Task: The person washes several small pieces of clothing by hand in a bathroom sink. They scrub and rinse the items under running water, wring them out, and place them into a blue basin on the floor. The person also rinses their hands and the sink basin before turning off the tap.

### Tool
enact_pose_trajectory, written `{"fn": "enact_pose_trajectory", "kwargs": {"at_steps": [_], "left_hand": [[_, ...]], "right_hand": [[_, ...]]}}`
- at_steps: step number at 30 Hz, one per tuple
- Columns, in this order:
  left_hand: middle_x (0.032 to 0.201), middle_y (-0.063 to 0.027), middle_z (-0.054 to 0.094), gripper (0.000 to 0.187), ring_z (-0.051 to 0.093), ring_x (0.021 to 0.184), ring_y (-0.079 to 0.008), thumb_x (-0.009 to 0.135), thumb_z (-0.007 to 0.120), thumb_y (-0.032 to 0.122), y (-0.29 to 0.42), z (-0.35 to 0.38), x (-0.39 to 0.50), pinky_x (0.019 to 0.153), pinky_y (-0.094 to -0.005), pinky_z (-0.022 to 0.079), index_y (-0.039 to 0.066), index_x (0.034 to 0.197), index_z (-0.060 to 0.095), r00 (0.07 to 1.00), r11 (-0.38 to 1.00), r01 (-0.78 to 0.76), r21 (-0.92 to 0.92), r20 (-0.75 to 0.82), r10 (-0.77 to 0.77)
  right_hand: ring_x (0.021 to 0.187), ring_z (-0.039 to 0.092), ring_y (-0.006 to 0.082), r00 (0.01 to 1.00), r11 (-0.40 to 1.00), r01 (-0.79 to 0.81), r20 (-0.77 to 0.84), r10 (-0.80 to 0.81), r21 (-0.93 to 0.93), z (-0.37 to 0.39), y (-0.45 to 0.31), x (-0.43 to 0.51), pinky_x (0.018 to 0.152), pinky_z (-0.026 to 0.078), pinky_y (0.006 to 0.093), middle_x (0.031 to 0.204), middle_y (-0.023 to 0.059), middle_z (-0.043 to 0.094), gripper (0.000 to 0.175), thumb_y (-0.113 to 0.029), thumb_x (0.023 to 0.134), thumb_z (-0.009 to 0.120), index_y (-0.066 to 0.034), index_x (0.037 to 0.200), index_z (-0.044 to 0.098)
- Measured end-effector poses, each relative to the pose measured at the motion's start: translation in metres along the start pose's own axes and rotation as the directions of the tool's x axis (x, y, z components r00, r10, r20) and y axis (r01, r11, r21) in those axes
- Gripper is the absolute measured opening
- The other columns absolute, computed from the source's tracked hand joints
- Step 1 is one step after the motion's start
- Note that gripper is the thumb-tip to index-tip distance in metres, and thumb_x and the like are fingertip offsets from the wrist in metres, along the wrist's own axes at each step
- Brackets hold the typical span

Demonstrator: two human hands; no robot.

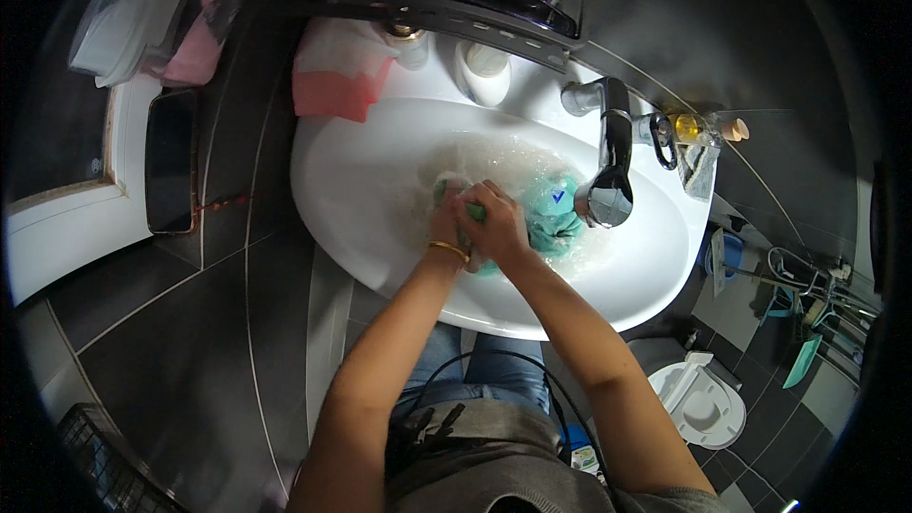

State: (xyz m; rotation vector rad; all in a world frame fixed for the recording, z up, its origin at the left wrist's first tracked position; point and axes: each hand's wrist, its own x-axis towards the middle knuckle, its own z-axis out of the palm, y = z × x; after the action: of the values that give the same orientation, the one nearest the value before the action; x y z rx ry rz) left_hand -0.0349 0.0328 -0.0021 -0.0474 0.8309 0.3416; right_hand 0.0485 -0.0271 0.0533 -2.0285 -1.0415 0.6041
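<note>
Soapy water covers the bottom of a white washbasin (356, 206). In it lies a green wet cloth item (556, 231) with a small blue mark, right of my hands and partly below the tap's spout. My left hand (447, 217), with a gold-coloured bracelet at its wrist, and my right hand (496, 217) are together over the basin's middle. Both are closed on a bunched part of green cloth (476, 211), which shows between the fingers. Suds and the hands hide much of this part. Whether it joins the piece at the right cannot be told.
A chrome tap (614, 157) overhangs the basin's right side. A white bottle (484, 75) and a red-and-white packet (342, 78) stand along the back rim, below a black shelf (484, 21). At the left is a smartphone (171, 162); a toilet (702, 402) is lower right.
</note>
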Motion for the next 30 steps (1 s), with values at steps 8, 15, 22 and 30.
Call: {"fn": "enact_pose_trajectory", "kwargs": {"at_steps": [8, 15, 22, 30], "left_hand": [[0.107, -0.0094, 0.058, 0.038, 0.057, 0.100, -0.0217, 0.088, 0.065, 0.030, 0.041, -0.013, -0.011, 0.082, -0.0387, 0.049, 0.005, 0.114, 0.052, 0.890, 0.674, -0.302, 0.674, -0.055, 0.453], [0.111, -0.0091, 0.057, 0.034, 0.055, 0.105, -0.0215, 0.086, 0.063, 0.011, 0.040, -0.036, 0.003, 0.090, -0.0375, 0.045, 0.011, 0.119, 0.053, 0.816, -0.139, -0.137, 0.981, 0.191, 0.545], [0.109, -0.0048, 0.058, 0.033, 0.055, 0.103, -0.0167, 0.085, 0.062, 0.006, 0.043, 0.013, -0.059, 0.083, -0.0308, 0.048, 0.012, 0.117, 0.055, 0.948, 0.775, -0.296, 0.558, 0.072, 0.310], [0.110, -0.0074, 0.057, 0.038, 0.053, 0.105, -0.0214, 0.084, 0.064, 0.007, 0.039, -0.027, -0.024, 0.088, -0.0336, 0.044, 0.015, 0.120, 0.054, 0.919, 0.481, -0.268, 0.835, 0.072, 0.387]], "right_hand": [[0.107, 0.055, 0.0348, 0.966, 0.958, -0.042, -0.258, -0.034, -0.284, -0.047, 0.083, 0.003, 0.089, 0.042, 0.0440, 0.120, 0.0166, 0.056, 0.035, -0.032, 0.086, 0.063, -0.0173, 0.117, 0.057], [0.115, 0.048, 0.0382, 0.942, 0.835, -0.334, -0.185, 0.280, -0.438, -0.046, 0.153, -0.040, 0.098, 0.037, 0.0476, 0.115, 0.0184, 0.059, 0.048, -0.014, 0.069, 0.069, -0.0059, 0.115, 0.057], [0.078, 0.053, 0.0101, 0.719, 0.685, -0.402, -0.254, 0.647, 0.608, -0.122, 0.070, -0.077, 0.073, 0.044, 0.0237, 0.084, 0.0004, 0.058, 0.017, -0.001, 0.083, 0.064, -0.0035, 0.099, 0.060], [0.082, 0.059, 0.0144, 0.725, 0.342, -0.101, -0.166, 0.668, 0.934, -0.181, -0.070, -0.100, 0.078, 0.050, 0.0298, 0.086, 0.0035, 0.060, 0.012, 0.001, 0.084, 0.062, -0.0036, 0.094, 0.058]]}}
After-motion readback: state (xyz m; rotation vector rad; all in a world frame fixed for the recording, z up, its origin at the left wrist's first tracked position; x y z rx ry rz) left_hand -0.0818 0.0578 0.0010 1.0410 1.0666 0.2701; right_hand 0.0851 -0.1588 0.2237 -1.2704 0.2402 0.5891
